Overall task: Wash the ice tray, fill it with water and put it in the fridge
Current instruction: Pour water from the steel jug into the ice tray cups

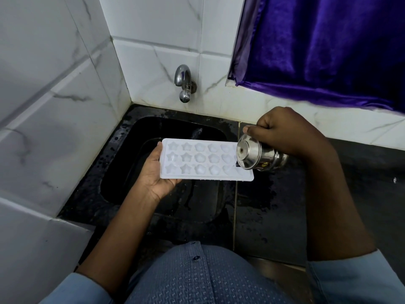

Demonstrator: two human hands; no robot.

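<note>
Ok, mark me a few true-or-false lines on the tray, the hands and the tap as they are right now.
1. The left hand holds the ice tray above the sink. True.
2. The right hand grips a plastic bottle. False: it grips a steel pot tipped over the tray's right end.
3. Water streams from the tap. False: no stream shows.
4. The tray has three rows of moulds. True.

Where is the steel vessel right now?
In the head view, the steel vessel is on the right, gripped by the right hand, tilted over the right end of the ice tray.
</note>
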